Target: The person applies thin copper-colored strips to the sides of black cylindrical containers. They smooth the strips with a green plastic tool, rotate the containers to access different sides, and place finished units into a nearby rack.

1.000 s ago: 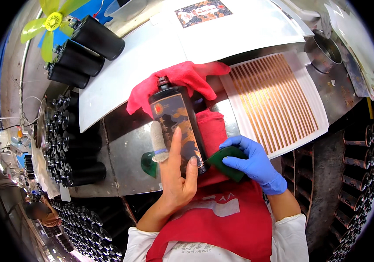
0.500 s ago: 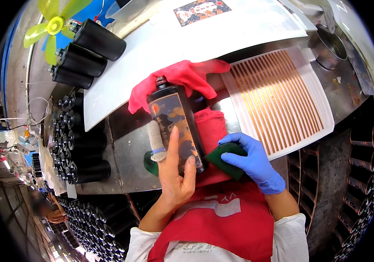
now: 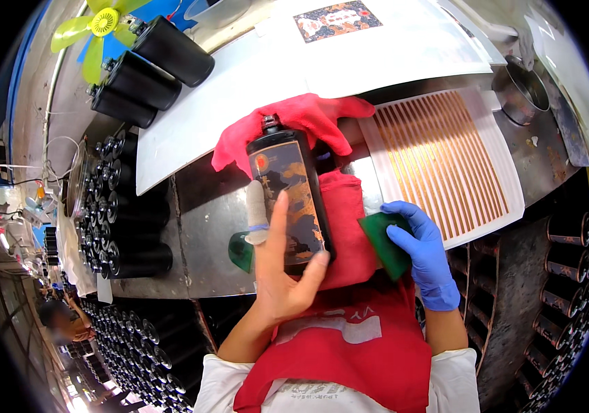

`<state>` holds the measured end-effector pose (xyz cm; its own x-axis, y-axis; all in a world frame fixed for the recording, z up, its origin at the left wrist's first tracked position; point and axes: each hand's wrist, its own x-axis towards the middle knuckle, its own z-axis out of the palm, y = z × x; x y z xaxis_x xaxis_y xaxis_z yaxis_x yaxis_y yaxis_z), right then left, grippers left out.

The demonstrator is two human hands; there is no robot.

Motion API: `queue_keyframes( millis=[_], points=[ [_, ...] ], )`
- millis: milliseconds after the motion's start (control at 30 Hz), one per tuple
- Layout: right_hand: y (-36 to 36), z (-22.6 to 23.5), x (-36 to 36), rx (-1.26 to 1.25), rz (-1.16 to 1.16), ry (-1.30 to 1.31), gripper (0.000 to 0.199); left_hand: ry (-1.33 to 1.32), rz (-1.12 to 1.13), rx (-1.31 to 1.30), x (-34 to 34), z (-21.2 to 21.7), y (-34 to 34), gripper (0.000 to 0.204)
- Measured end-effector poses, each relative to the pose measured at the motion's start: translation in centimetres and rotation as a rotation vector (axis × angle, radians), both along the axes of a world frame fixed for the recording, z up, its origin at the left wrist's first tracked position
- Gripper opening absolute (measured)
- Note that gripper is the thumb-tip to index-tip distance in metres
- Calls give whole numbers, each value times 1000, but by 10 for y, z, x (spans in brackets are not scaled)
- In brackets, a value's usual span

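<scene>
A black flat-sided bottle (image 3: pixel 307 158) with a dark, copper-patterned label (image 3: pixel 287 165) lies in front of me, its neck pointing away. My left hand (image 3: pixel 284 282) is bare except for a pale cloth sleeve on one finger. Its fingers are spread: the sleeved one runs along the bottle's left side, another points over the label, and the thumb is at the lower right corner. In a blue glove, my right hand (image 3: pixel 426 258) grips a flat green scraper (image 3: pixel 385 241), apart from the bottle. Red cloths (image 3: pixel 346 206) lie beside and beyond the bottle.
Another green piece (image 3: pixel 241 252) lies left of my hand. White sheet with copper strips (image 3: pixel 446 165) is at right, a metal pot (image 3: pixel 523 93) behind it. Black bottles (image 3: pixel 174 51) and a yellow-green fan (image 3: pixel 104 23) stand far left. More bottles (image 3: pixel 140 261) crowd the left side; racks (image 3: pixel 563 255) hold labelled ones.
My right hand has drawn the green scraper rightward, away from the bottle's lower right edge. My left hand stays at the bottle, its thumb stretched farther out. The whole view has shifted slightly.
</scene>
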<state>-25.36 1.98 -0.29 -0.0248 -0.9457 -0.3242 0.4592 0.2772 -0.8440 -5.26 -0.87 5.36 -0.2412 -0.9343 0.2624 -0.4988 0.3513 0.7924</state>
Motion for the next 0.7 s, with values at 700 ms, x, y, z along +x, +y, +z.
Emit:
queue_keyframes(
  millis=[700],
  points=[
    [-28, 13, 45, -272, 405, 587, 57, 318, -263, 285, 43, -44, 8, 117]
  ],
)
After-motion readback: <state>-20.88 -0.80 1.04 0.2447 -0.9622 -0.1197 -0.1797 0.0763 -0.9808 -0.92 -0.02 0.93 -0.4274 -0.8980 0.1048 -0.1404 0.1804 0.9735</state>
